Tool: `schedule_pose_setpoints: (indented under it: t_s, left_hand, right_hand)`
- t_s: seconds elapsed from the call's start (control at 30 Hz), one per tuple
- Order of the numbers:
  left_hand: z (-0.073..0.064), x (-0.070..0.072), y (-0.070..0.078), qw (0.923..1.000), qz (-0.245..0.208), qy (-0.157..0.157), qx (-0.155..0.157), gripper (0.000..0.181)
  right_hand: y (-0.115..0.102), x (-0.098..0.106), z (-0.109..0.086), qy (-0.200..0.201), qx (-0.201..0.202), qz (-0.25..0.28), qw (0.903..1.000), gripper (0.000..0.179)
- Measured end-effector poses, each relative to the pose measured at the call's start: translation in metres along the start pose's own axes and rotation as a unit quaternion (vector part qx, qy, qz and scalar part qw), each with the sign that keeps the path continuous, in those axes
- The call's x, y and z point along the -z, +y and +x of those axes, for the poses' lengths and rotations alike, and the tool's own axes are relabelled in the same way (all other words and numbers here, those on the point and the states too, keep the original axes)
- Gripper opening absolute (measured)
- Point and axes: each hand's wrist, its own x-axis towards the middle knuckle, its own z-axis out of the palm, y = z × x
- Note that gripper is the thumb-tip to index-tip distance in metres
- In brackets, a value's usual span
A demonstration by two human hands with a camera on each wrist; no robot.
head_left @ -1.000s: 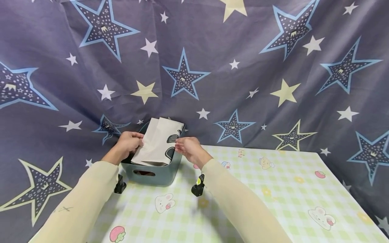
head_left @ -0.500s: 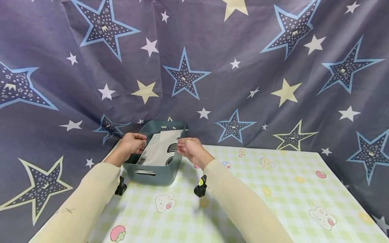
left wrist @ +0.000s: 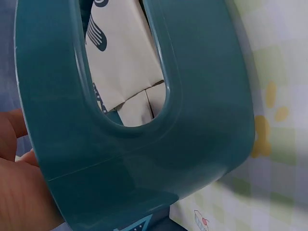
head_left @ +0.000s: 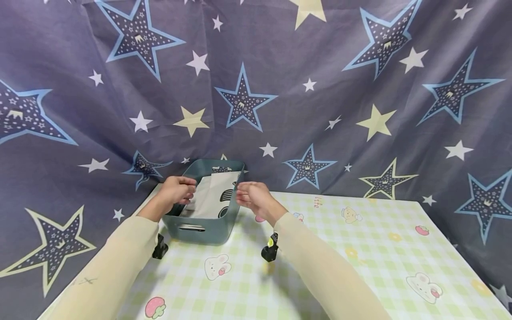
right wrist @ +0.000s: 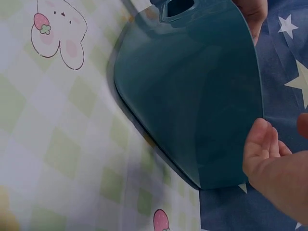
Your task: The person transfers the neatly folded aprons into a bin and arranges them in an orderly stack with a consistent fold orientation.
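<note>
A dark teal plastic bin (head_left: 218, 233) with a handle slot stands near the back left of the table. Inside lies a folded off-white sheet (head_left: 214, 193) with dark printed shapes; whether it is paper or cloth I cannot tell. My left hand (head_left: 174, 192) hovers over the bin's left side, fingers loosely bent and holding nothing. At the right rim is my right hand (head_left: 257, 199), fingers relaxed and nothing in them. In the right wrist view its fingertips (right wrist: 260, 132) sit by the rim, perhaps touching it. Through the slot, the left wrist view shows the sheet (left wrist: 122, 53).
A dark curtain (head_left: 272, 111) printed with stars hangs right behind the bin. The table (head_left: 340, 249) has a green checked cover with cartoon prints and stretches to the right. A black wrist camera (head_left: 270, 249) hangs under the right sleeve.
The folded sheet has dropped from the rim down into the bin. Both hands have let go of it, and the right hand has drawn slightly to the right.
</note>
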Motion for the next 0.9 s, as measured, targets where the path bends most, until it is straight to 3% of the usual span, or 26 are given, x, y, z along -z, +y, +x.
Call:
schedule_pose_setpoints:
  t_s: [0.1,0.23,0.4,0.53,0.63,0.73,0.8,0.9]
  left_hand:
    - [-0.001,-0.003,-0.002,1.0000,-0.001,-0.004,0.000,0.034]
    - [-0.005,-0.010,-0.001,0.9997,0.006,-0.008,-0.022,0.034]
    - [-0.014,-0.023,0.007,0.9963,0.035,0.009,-0.078,0.030]
    - [-0.021,-0.036,0.014,0.9877,0.078,0.039,-0.130,0.026]
    - [-0.028,-0.046,0.018,0.9791,0.113,0.066,-0.156,0.023]
    - [-0.037,-0.054,0.022,0.9706,0.132,0.086,-0.182,0.022]
    - [-0.043,-0.060,0.026,0.9627,0.149,0.103,-0.201,0.022]
    - [-0.055,-0.070,0.034,0.9510,0.180,0.121,-0.220,0.024]
  right_hand:
    - [-0.002,0.004,-0.004,-0.002,0.004,-0.002,1.0000,0.041]
    - [-0.008,0.012,-0.013,-0.001,0.021,-0.007,0.9998,0.036]
    - [-0.015,0.026,-0.023,0.011,0.060,-0.041,0.9973,0.027]
    - [-0.015,0.039,-0.032,0.027,0.109,-0.118,0.9867,0.025]
    - [-0.014,0.047,-0.040,0.043,0.150,-0.191,0.9691,0.026]
    - [-0.013,0.056,-0.048,0.050,0.184,-0.270,0.9437,0.025]
    - [-0.013,0.061,-0.055,0.045,0.209,-0.335,0.9176,0.026]
    - [-0.014,0.069,-0.066,0.031,0.237,-0.433,0.8691,0.031]
